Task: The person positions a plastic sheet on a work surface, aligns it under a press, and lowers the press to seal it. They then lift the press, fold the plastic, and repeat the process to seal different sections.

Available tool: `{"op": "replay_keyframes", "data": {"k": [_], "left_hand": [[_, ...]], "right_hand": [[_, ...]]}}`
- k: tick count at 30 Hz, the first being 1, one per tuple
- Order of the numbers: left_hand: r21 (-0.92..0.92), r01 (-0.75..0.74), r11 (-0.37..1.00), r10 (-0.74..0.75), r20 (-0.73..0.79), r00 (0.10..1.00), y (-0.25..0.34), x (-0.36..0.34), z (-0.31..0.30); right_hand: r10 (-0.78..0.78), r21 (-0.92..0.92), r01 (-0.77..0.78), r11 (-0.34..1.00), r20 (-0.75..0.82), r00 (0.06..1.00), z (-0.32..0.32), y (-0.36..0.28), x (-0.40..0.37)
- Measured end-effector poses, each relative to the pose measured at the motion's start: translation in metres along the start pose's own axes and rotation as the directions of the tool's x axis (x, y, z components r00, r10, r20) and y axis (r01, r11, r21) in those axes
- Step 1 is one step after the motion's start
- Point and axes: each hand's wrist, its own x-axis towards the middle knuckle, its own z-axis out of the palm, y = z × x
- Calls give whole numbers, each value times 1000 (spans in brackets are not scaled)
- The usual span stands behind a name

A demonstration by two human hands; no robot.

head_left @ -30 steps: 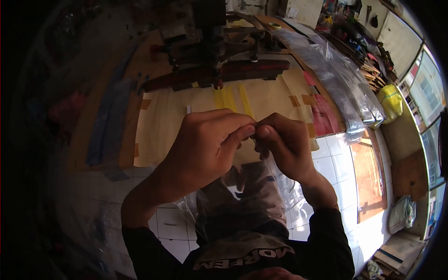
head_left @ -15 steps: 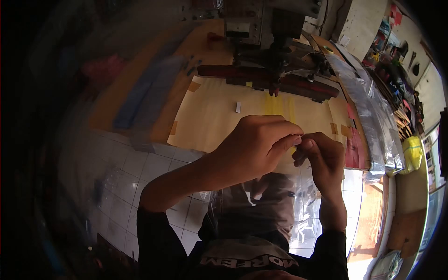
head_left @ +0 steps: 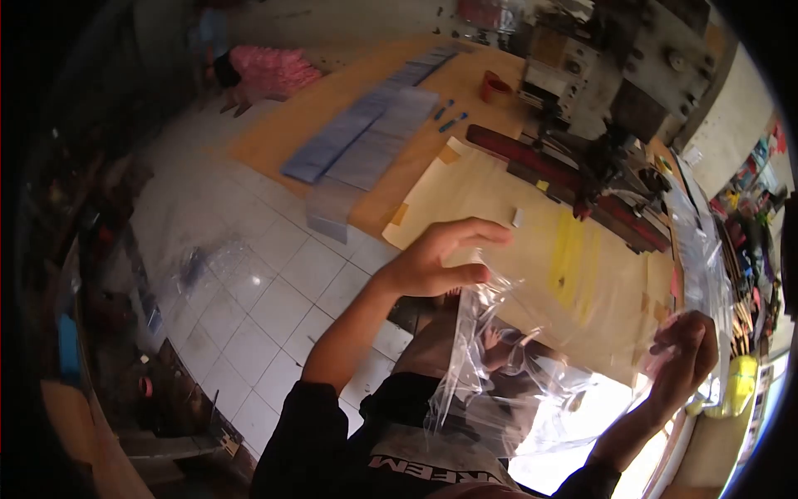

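A clear, crinkled plastic sheet (head_left: 532, 366) hangs between my hands, in front of my lap and the table's near edge. My left hand (head_left: 440, 259) is at the sheet's upper left corner, where its folds gather at the thumb. The index finger is stretched out above, with a gap to the thumb, and the other fingers are mostly hidden. At the sheet's right side, my right hand (head_left: 686, 349) has its fingers curled in on the plastic. Under the sheet's far edge lies a tan work surface (head_left: 474, 191) with yellow strips of tape (head_left: 567, 258).
Behind the work surface stands a machine (head_left: 598, 83) with a dark red bar (head_left: 499, 148). Bluish plastic strips (head_left: 357, 137) lie on the wooden table (head_left: 266, 150) at left, near an orange cup (head_left: 496, 86). A small white piece (head_left: 517, 217) rests mid-surface. Pink material (head_left: 274, 71) is farther back.
My hands were pinched together over the surface; now they are wide apart, with the clear sheet spread between them. The view has turned left.
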Motion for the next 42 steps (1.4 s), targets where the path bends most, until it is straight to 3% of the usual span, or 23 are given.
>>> {"op": "replay_keyframes", "data": {"k": [4,8,12,14,15,16,22,29,31,34,42], "left_hand": [[-273,181,945,-205,-62,977,-15,-6,11],[-367,185,912,-211,-31,977,-17,-7,23],[-345,107,932,-138,-66,988,-24,-7,43],[-494,126,860,-204,-107,973,-22,-7,55],[-449,113,886,-185,-120,975,-18,-4,56],[-486,55,873,-138,-139,981,-16,-2,59],[-354,61,933,-98,-88,991,17,14,53],[-64,83,994,-88,-81,993,28,23,57],[-23,-11,1000,8,-114,993,23,24,60],[-181,46,982,-84,-206,975,19,20,69],[-322,122,939,-203,-232,951,12,12,78]], "right_hand": [[-29,0,29,1000,43,999,-8,-1,3],[-77,-5,77,997,39,996,-6,-9,7],[-69,-86,61,994,-99,993,-14,-14,4],[-122,-170,102,980,-111,986,-19,-22,4],[-184,-208,164,964,-82,979,-31,-14,4],[-130,-164,107,981,-136,982,-25,-21,2],[-8,-98,-17,995,-247,969,-33,-9,-7],[-5,-53,-16,998,-364,931,-36,7,-29],[-7,-66,-25,997,-445,895,-31,9,-33],[-31,-99,-14,995,-436,900,-31,12,-39],[32,-40,-53,998,-415,909,-35,24,-54]]}}
